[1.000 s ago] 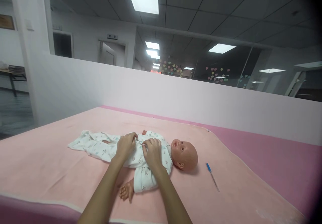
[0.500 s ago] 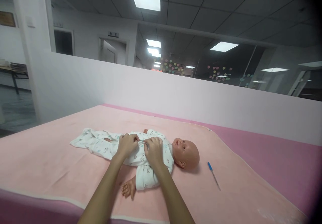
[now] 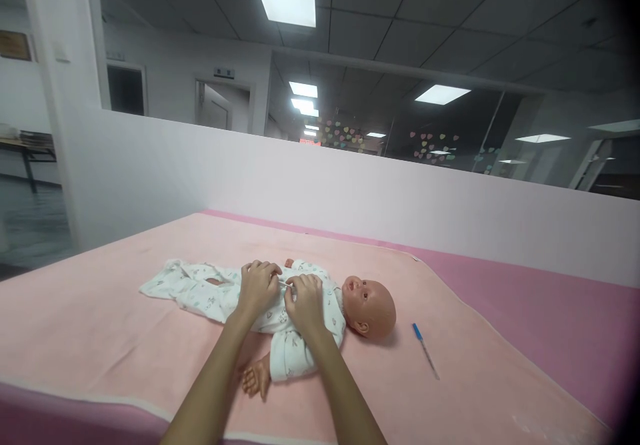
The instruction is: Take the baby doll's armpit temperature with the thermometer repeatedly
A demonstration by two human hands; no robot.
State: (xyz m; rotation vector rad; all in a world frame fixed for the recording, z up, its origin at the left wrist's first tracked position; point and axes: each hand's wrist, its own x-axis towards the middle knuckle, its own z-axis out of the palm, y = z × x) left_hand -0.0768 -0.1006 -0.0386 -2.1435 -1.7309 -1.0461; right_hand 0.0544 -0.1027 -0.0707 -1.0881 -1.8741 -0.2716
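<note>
A baby doll (image 3: 371,308) lies on its back, head to the right, dressed in a white patterned romper (image 3: 193,291). Over its belly, my left hand (image 3: 260,288) is closed, fingertips pinching the romper's front. Close beside it, nearer the doll's chest, my right hand (image 3: 306,301) is closed in a similar pinch. A thin white cloth tie (image 3: 284,284) runs between the fingertips of both hands; its ends are hidden by my fingers. One doll hand (image 3: 256,377) sticks out of the near sleeve, below my wrists.
A thin clear stick with a blue end (image 3: 426,351), like a thermometer, lies right of the doll's head. A peach cloth (image 3: 100,318) covers the pink padded table (image 3: 560,311). Behind stands a white half wall (image 3: 350,191) with glass above it.
My left hand has shifted slightly to the right, closer to my right hand. The white tie between them shows a little differently. The doll and the stick stay put.
</note>
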